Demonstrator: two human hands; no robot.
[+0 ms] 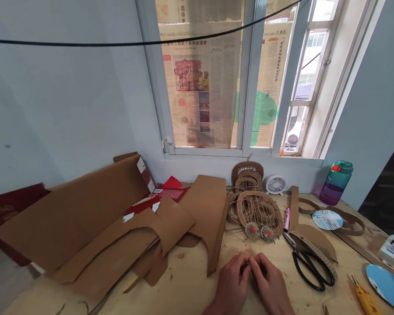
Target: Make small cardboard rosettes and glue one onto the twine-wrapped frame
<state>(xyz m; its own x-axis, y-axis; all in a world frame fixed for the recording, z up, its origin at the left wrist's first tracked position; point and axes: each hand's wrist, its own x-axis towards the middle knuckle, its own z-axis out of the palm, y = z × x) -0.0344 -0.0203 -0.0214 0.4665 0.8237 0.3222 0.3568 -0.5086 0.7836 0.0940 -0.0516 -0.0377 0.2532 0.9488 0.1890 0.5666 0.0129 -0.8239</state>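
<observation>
Low in the centre of the head view, my left hand (233,280) and my right hand (269,280) are side by side just above the wooden table. Fingertips of both are pinched together and meet at one spot. Whatever they hold is hidden or too small to make out. Beyond them lie brown twine-wound loops (259,205) with two small pleated rosettes (252,229), each red at its centre. To the right, black-handled scissors (296,248) rest beside a corrugated cardboard strip (311,251). A cut cardboard piece (213,210) stands left of my hands.
Cut cardboard sheets (111,253) and an opened box (75,210) cover the left side. At the right are a pink marker (286,220), a white fan (275,184), a bottle (335,183), blue discs (327,219) and a yellow pointed tool (364,297).
</observation>
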